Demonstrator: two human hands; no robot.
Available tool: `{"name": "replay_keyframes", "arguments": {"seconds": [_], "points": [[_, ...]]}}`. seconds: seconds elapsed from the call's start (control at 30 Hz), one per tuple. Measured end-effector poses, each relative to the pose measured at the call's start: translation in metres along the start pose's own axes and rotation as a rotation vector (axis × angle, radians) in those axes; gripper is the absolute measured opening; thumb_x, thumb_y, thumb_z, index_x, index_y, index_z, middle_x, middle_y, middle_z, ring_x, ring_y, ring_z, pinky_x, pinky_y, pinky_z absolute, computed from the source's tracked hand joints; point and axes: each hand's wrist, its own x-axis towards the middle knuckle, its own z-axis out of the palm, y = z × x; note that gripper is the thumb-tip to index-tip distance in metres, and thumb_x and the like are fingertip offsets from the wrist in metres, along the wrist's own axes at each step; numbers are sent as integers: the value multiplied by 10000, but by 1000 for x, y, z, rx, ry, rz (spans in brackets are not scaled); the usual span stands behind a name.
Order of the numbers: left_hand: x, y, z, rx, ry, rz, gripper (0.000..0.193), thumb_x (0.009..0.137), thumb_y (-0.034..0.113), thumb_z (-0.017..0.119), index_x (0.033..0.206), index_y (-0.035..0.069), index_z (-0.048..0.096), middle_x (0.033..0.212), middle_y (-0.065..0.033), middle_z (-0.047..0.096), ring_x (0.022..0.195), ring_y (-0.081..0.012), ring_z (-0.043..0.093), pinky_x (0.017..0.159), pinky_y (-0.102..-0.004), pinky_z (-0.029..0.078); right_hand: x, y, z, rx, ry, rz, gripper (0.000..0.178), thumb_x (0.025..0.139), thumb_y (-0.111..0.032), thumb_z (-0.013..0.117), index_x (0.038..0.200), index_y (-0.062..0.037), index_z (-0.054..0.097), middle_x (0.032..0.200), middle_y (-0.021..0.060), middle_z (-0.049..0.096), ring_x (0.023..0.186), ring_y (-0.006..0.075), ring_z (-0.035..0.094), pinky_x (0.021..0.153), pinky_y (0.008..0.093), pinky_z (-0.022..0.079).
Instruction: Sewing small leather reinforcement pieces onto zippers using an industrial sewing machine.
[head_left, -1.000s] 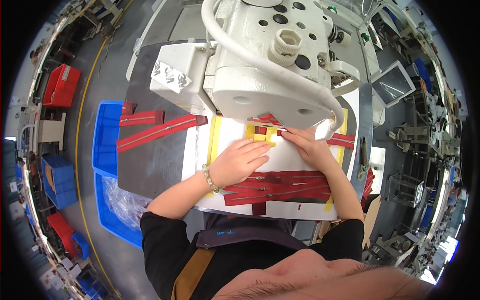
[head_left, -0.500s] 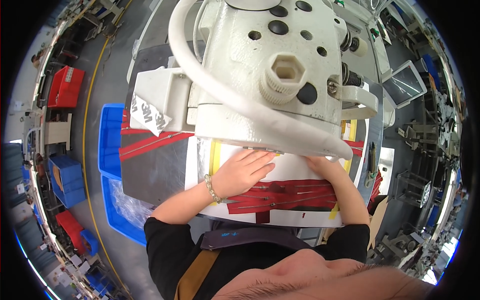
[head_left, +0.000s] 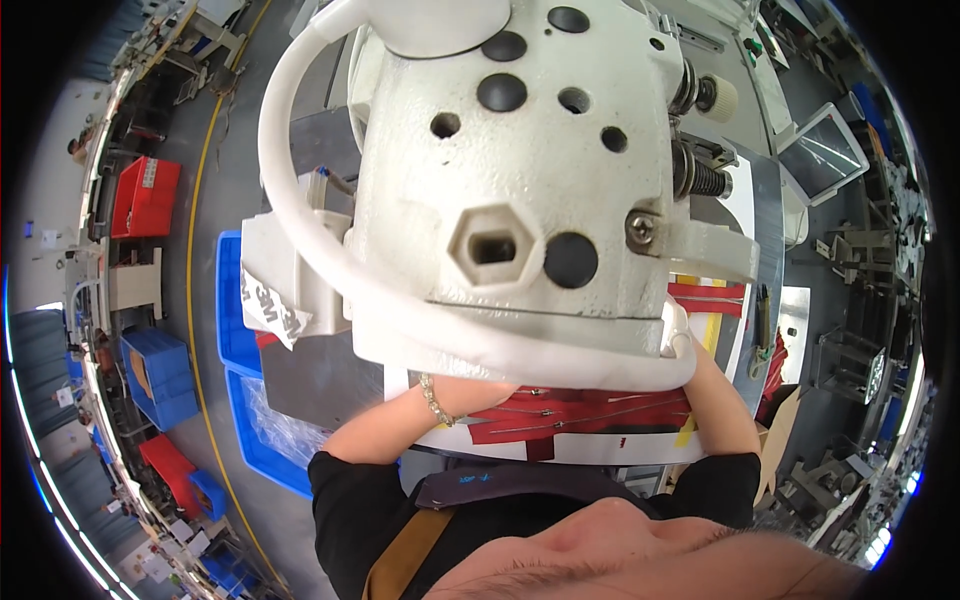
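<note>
The white head of a sewing machine (head_left: 400, 240) fills the middle of the view and hides the work under it. My left hand (head_left: 482, 395), with a beaded bracelet (head_left: 433, 402) at its wrist, reaches beneath the machine's front; its fingers are out of sight. Beside it, red zippers (head_left: 600, 412) lie across a white sheet near the table's front edge. My right hand (head_left: 677, 325) is at the right end of the machine head, mostly covered by a thick white hose (head_left: 480, 345). What either hand touches is hidden.
More red zipper tape (head_left: 705, 298) lies to the right, beyond my right hand. Blue bins (head_left: 245, 400), one holding clear plastic, stand left of the table. Slim tools (head_left: 761, 330) lie at the right edge. An open cardboard box (head_left: 783, 430) stands at the near right.
The view has shifted, so the machine head looks larger and sits lower. It now covers my left fingers, which lay flat and spread on the white sheet before.
</note>
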Motion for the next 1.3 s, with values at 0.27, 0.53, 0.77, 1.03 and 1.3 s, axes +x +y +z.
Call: {"name": "replay_keyframes", "arguments": {"seconds": [0.27,0.53,0.77,1.03,1.3], "points": [[7,11,11,235,164,-224,354,988,238,431,1299,93,518,1298,-131,513,1225,-271,476,1032,-410,397,5,-2,-4,-1163,66,-945,281,751,-108,601,1023,-68,662,1073,86,662,1075,249,602,1015,416,432],[-8,-48,23,674,43,0,372,1026,167,375,1388,163,457,1499,-144,301,1396,-276,264,1177,-389,191,0,-15,3,-1303,120,-1008,250,762,-104,586,997,-44,647,1084,100,651,1089,248,596,1022,409,429],[-7,-41,20,683,37,21,366,1015,163,388,1368,165,484,1479,-138,322,1384,-269,269,1179,-394,170,-4,-25,4,-1303,83,-981,228,773,-104,583,983,-48,651,1112,90,647,1178,244,561,1024,415,427],[-227,-32,99,712,61,70,366,999,174,412,1356,164,495,1449,-136,351,1359,-266,299,1164,-402,188,-8,-29,1,-1312,92,-953,221,771,-107,594,977,-55,655,1155,86,639,1191,237,552,1029,415,425],[-31,-49,-48,730,143,51,367,983,185,436,1343,164,506,1420,-134,381,1334,-263,329,1149,-410,207,-3,-26,8,-1147,68,-895,304,746,-111,607,1039,-36,645,1162,126,630,1166,248,561,1034,413,422]]}}
